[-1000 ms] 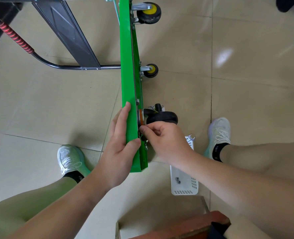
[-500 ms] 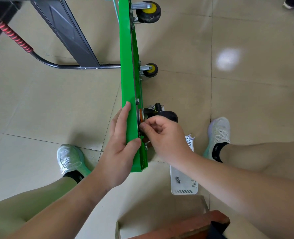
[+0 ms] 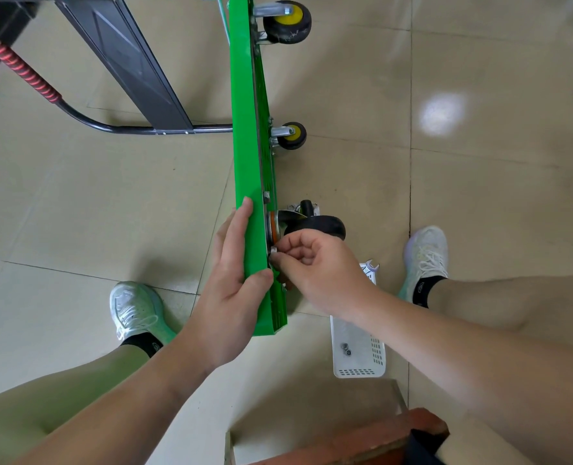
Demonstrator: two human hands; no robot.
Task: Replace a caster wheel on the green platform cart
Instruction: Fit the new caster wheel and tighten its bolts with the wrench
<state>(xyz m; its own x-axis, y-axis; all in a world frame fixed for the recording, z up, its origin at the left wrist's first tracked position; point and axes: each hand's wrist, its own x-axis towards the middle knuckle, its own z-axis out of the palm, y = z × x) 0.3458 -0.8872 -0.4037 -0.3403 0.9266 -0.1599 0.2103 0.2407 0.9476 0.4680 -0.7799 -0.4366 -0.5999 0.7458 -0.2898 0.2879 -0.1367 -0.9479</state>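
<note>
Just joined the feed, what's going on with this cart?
A person has the green platform cart tipped on its edge. The left hand holds it steady while the right hand pinches a small fastener by the black caster wheel. Two loose nuts lie in the white basket on the floor.

Single head-worn wide-angle view, aimed steeply down at the tiled floor (image 3: 479, 203); close range, green platform cart (image 3: 247, 162) running from the upper edge to frame centre.
</note>
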